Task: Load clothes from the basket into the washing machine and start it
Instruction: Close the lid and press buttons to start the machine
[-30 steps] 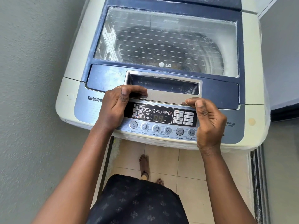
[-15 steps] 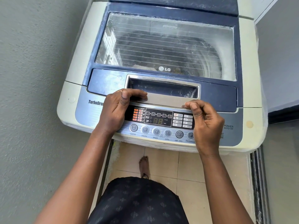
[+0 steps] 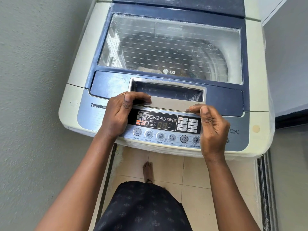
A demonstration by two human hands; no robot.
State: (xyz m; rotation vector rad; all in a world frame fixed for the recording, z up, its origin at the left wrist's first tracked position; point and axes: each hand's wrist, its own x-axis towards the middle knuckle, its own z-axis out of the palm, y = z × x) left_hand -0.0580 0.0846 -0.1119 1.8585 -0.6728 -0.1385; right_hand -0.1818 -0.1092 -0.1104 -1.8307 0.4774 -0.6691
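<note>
A cream and blue top-loading washing machine [image 3: 80, 64] stands before me with its glass lid [image 3: 166, 47] down. Dark clothes [image 3: 166, 55] show dimly through the glass inside the drum. My left hand [image 3: 120, 114] curls its fingers over the left end of the silver lid handle [image 3: 170, 102]. The fingertips of my right hand [image 3: 211, 129] pinch the handle's right end. Between my hands lies the control panel [image 3: 163, 124] with a row of round buttons; a few orange lights glow at its left. No basket is in view.
A grey wall [image 3: 33, 97] runs close along the machine's left side. A second wall and a dark floor track [image 3: 266, 189] are on the right. Beige floor tiles [image 3: 191, 172] and my bare foot [image 3: 148, 170] lie below the machine's front.
Both hands have stayed on the lid handle and the lid remains down. My right fingers have curled in slightly. The view has shifted a little.
</note>
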